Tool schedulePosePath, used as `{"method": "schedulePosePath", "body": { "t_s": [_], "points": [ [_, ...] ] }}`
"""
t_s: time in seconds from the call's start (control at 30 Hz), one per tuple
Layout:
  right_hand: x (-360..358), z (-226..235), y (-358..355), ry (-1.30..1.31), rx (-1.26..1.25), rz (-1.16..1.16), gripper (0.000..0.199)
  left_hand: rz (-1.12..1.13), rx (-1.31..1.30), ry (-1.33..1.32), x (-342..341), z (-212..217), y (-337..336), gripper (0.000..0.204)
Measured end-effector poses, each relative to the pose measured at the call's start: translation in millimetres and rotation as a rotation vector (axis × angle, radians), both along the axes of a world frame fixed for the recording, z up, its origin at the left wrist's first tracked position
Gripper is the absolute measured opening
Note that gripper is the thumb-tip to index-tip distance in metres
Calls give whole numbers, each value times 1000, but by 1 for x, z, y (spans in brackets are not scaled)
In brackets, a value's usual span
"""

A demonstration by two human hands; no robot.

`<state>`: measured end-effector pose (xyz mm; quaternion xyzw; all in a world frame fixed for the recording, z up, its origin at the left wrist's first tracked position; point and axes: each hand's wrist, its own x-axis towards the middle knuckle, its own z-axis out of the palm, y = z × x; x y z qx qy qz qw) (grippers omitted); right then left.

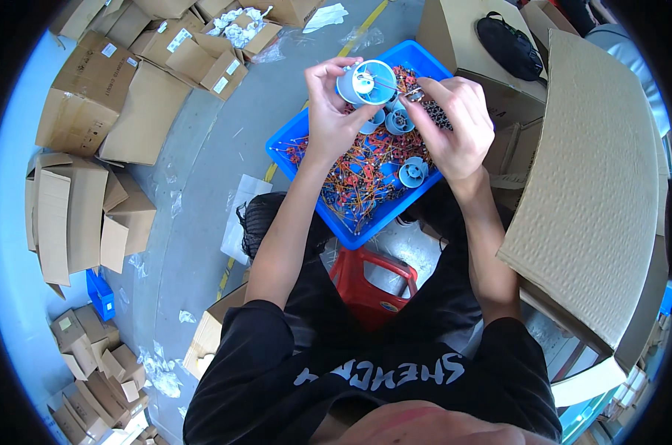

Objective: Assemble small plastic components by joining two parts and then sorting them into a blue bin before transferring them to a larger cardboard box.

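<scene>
Above the blue plastic tray (397, 211), my left hand (325, 115) is closed round a light blue round plastic part (380, 89), its hollow end tilted up and a white hub inside. Close to its rim, my right hand (455, 126) pinches a small metallic piece (414, 95), mostly covered by the fingertips. A thin reddish wire seems to run between the two, though its ends are hard to make out. In the tray lie many orange, red and black wired pieces (351, 178), small dark metal pieces (437, 115) and several more light blue round parts (412, 172).
A red stool (374, 278) stands between my legs, below the tray. Large cardboard boxes (584, 185) rise close on my right, with a black pouch (508, 48) on one. More boxes (87, 93) and a small blue bin (100, 295) line the left. Plastic scraps (162, 374) litter the floor.
</scene>
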<state>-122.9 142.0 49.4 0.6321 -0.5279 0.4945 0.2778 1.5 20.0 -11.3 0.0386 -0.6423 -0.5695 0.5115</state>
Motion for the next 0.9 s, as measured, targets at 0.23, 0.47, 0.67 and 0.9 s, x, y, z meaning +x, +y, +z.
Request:
{"method": "schedulePosePath", "body": {
  "t_s": [0.23, 0.47, 0.67, 0.9],
  "points": [
    [4, -1, 0, -28, 112, -23, 24, -36, 0, 43, -2, -1, 3, 64],
    [9, -4, 4, -240, 450, -146, 21, 44, -212, -207, 7, 5, -1, 61],
    [-2, -18, -1, -158, 529, -180, 19, 321, -654, -514, 9, 16, 7, 61],
    [-12, -30, -2, -170, 679, -197, 17, 246, -542, -669, -2, 2, 12, 63]
  ]
}}
